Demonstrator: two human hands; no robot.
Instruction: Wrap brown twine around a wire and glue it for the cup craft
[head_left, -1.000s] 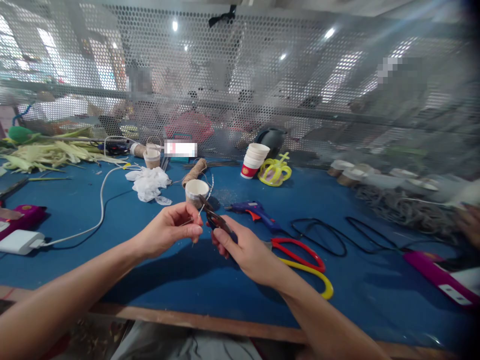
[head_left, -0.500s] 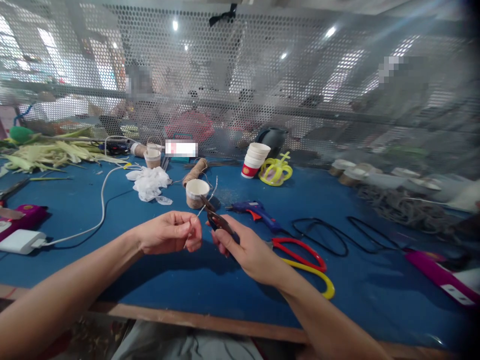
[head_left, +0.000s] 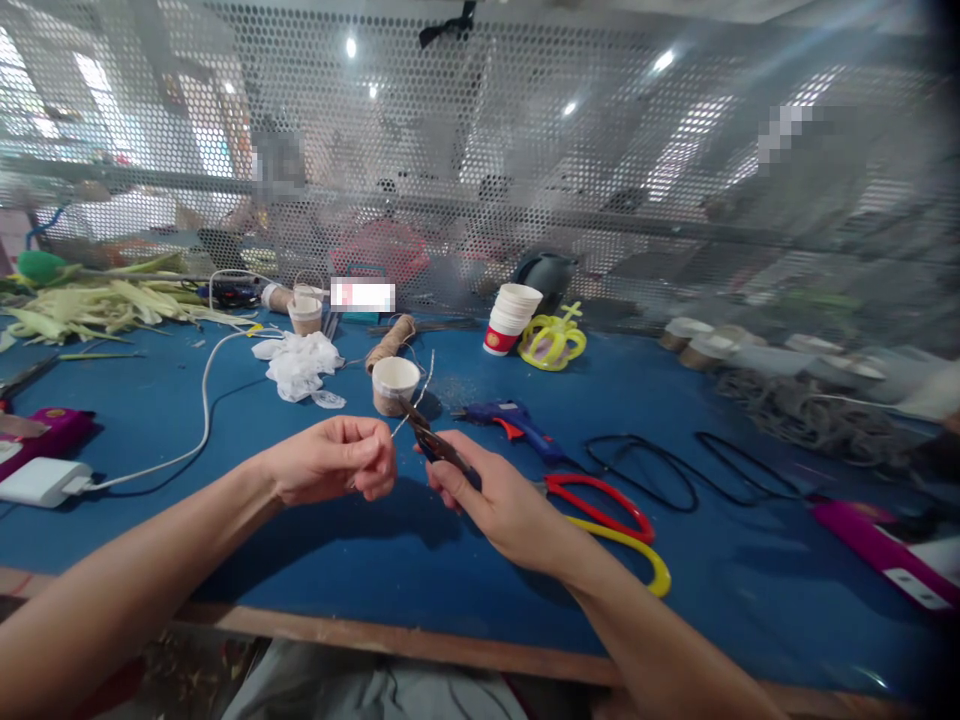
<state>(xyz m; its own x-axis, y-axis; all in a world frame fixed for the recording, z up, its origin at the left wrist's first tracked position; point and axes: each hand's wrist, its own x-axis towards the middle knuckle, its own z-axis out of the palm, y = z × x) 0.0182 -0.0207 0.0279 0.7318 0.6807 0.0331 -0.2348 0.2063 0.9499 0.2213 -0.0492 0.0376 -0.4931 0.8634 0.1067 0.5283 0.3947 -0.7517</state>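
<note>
Kinda dim tbh. Small lamps (head_left: 351, 47) glare around 11 and 1 o'clock, soft shadows fall on the worktop (head_left: 465, 610), and it's smeary toward 3 o'clock, where the edge goes black.

Both forearms angle inward, the left hand (head_left: 334, 462) and right hand (head_left: 487, 490) apart, fingers curled.

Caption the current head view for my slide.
Left hand holding a twisted strand, right hand gripping dark pliers, before a small cup on a blue tabletop.

Blue tabletop (head_left: 315, 545), purple power strip (head_left: 874, 555), scissors (head_left: 660, 573) with unmatched handles (one red, one yellow).
</note>
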